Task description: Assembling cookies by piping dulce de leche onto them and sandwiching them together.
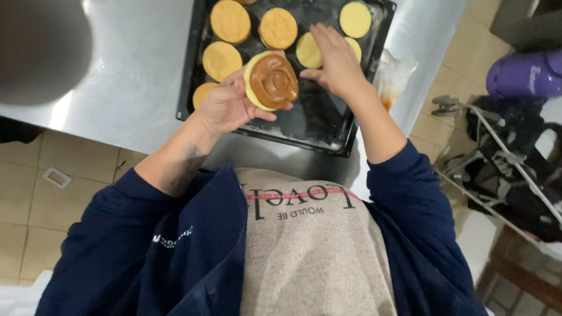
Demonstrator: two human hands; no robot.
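left hand [225, 105] holds a round biscuit w/ brown caramel spread [270, 81] on top, tilted toward the camera, just above the near edge of the dark baking tray [316, 126]. fingers [257, 114] curl under the biscuit's near-left rim, thumb at its far-left edge; spread side faces up, clear of the fingers. right hand [333, 58] is further in over the tray, fingers bent narrow, tips on a pale plain biscuit [307, 51] lying flat just right of the held one; can't tell if it's pinched or only touched. more plain rounds [230, 21] sit in rows toward the far and left parts of the tray. tray rests on a steel table [134, 76]. crumpled clear bag [391, 76] lies right of the tray.
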